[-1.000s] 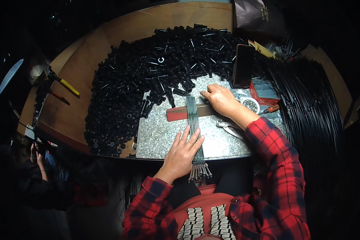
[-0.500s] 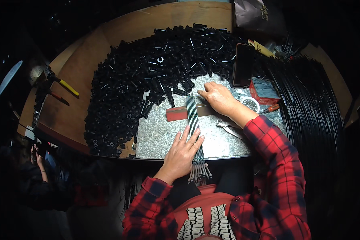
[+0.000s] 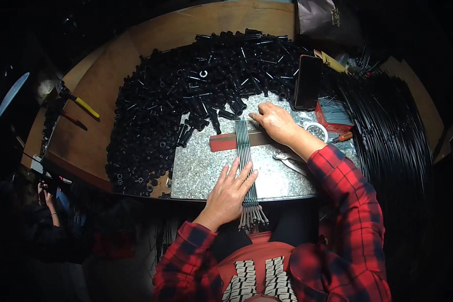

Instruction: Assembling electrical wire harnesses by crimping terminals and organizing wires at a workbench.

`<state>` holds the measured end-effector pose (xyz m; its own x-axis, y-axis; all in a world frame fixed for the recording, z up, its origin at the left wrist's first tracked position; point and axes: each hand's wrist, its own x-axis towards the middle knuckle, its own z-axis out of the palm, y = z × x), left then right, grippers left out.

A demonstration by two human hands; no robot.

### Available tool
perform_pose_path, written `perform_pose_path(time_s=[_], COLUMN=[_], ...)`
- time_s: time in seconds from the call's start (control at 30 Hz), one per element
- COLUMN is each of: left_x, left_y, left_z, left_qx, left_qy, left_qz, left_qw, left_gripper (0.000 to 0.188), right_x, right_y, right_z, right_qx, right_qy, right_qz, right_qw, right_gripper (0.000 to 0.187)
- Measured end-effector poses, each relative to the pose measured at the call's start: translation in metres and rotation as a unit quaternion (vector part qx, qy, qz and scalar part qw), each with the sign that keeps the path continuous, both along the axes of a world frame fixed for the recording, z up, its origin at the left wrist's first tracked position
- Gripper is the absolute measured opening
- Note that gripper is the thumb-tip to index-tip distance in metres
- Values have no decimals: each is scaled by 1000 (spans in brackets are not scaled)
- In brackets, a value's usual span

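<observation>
A flat row of thin dark metal rods (image 3: 243, 146), which look like umbrella ribs, lies side by side across the stone slab (image 3: 201, 176). Their near ends, with pale jointed pieces, fan out past the slab's front edge. My left hand (image 3: 227, 194) rests flat on the row with its fingers spread. Beside the far ends, my right hand (image 3: 276, 122) is closed in a pinch; a fine light line, apparently a thin wire, runs from its fingertips across the rod tips. Beneath the rods lies a red and brown flat bar (image 3: 223, 143), partly hidden by my right hand.
Black plastic parts (image 3: 156, 100) are heaped behind and left. Metal pliers (image 3: 290, 162), a white ring-shaped dish (image 3: 316, 132), a red box of fine wires (image 3: 334, 115), a screwdriver (image 3: 343, 137) and a phone (image 3: 307, 83) are to the right, before a bundle of black rods (image 3: 392, 131).
</observation>
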<state>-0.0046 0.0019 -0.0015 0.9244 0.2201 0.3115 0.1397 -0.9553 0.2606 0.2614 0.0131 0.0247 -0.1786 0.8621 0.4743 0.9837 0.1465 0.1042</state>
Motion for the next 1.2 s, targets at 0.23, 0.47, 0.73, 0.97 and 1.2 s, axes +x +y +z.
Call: perform_pose_path(time_s=[0.23,0.47,0.73,0.97,1.2], left_x=[0,0,0,1,-3], left_y=[0,0,-1,0,1], left_z=[0,1,4,2,3], left_qx=[-7,0,-8,-8,2], left_qy=[2,9,8,8,4], left_qz=[-1,2,3,-4,5], left_qw=[1000,1000,1000,1000,1000], left_gripper=[75,75,75,78,77], right_x=[1,-5,-6,-5,58], right_y=[2,5,8,2,-54], right_z=[-1,3,1,8,48], right_qx=[-6,-6,-12,-5,47], right_qy=[13,16,15,117,38], right_qz=[-3,1,13,80,-101], right_qw=[1000,1000,1000,990,993], right_gripper=[24,24,33,41,29])
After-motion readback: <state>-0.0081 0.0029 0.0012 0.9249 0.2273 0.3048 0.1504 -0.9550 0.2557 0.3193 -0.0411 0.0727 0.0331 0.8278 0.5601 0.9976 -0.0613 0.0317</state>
